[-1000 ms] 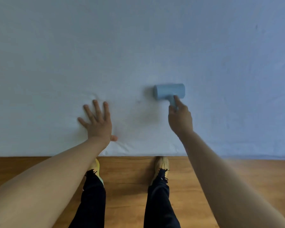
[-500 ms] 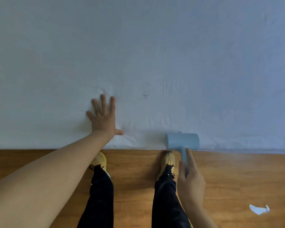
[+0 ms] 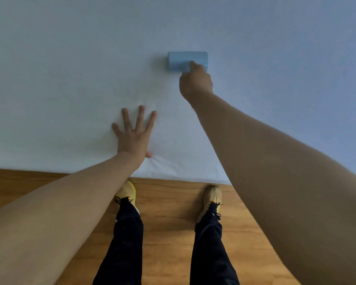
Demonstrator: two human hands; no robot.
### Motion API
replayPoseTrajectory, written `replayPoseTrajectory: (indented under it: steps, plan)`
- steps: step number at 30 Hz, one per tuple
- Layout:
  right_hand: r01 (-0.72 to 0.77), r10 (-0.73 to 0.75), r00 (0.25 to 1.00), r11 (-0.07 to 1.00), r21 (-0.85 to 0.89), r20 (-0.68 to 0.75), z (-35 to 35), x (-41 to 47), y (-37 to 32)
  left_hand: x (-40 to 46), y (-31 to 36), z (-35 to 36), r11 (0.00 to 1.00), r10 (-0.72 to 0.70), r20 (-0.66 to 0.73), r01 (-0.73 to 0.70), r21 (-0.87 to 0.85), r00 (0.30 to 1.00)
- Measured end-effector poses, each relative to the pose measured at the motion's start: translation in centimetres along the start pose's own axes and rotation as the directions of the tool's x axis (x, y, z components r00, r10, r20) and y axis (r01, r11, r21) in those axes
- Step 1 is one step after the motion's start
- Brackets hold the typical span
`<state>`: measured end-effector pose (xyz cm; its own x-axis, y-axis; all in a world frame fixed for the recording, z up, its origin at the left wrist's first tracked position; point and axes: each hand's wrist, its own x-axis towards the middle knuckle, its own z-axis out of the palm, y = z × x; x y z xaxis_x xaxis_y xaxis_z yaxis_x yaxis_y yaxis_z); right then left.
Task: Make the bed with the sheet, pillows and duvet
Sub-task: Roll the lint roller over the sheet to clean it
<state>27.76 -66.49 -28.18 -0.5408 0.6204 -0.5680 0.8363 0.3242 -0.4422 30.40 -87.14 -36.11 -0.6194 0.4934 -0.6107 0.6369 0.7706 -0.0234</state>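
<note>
Two bare hands worked the smooth white fitted sheet (image 3: pixel 70 79) that covered the whole bed top. The left hand (image 3: pixel 135 136) lay flat on it with fingers straight and spread wide, palm down, the thumb tucked toward the near edge; small creases gathered in the cloth just beside that thumb and below the palm. This spread looked meant to pin the cloth so it would not drag while the other hand worked.

The right hand (image 3: pixel 195 81) was stretched well beyond the left fingertips, fingers curled around the short handle of a pale blue cylindrical roller tool (image 3: pixel 187 59). Its index finger lay extended along the handle onto the drum, likely to steer it and press it down. The drum lay on its side against the sheet, just past the right fingertips, its long axis running across the reach, which suited rolling it toward or away from the body.

Both sand-coloured shoes (image 3: pixel 212 197) stood on the brown wooden floor (image 3: pixel 169 212) close to the bed's edge, under the wrists. No pillows or duvet were in view, so the job seemed at the sheet stage.
</note>
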Motion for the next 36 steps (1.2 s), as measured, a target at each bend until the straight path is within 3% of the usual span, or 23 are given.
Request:
replayPoseTrajectory:
  steps: [6,10,17,21,27,30,32,34,36]
  plan:
    - [-0.026,0.021,0.999,0.995,-0.097,-0.045,3.8,-8.6,7.3,0.1,0.0,-0.2,1.000,-0.004,0.011,0.004,0.011,1.000]
    - [-0.066,0.065,0.998,0.996,-0.064,-0.023,6.4,-16.1,13.4,-0.1,-0.1,-0.6,1.000,-0.008,0.032,0.008,-0.021,0.999]
    - [-0.140,0.146,0.989,0.978,-0.155,0.029,9.9,-24.7,20.8,-0.2,0.1,-0.5,0.999,-0.018,0.025,0.018,-0.027,1.000]
    - [-0.048,0.046,0.999,0.996,-0.069,-0.024,10.4,-27.2,22.8,-0.4,-0.1,-0.5,1.000,-0.010,0.012,0.010,-0.015,1.000]
    - [0.134,-0.133,0.959,0.991,-0.014,-0.249,6.1,-24.3,17.1,-0.9,-2.5,-0.4,0.994,0.061,-0.049,-0.066,-0.091,0.997]
    - [0.132,-0.123,0.977,0.990,0.042,-0.173,3.9,-17.5,10.1,-1.4,-5.3,-0.5,0.978,0.037,-0.093,-0.055,-0.199,0.995]
    - [0.140,-0.134,0.976,0.990,0.024,-0.171,3.5,-12.3,5.3,-1.5,-7.2,-0.3,0.980,-0.099,-0.052,0.088,-0.180,0.994]
    - [0.143,-0.145,0.977,0.989,-0.026,-0.159,3.4,-7.0,0.4,-1.5,-8.9,-0.1,0.919,-0.305,0.079,0.315,-0.236,0.949]
    - [0.160,-0.168,0.979,0.984,-0.077,-0.114,3.7,-3.0,-3.6,-1.5,-10.0,0.4,0.868,-0.374,0.169,0.408,-0.283,0.912]
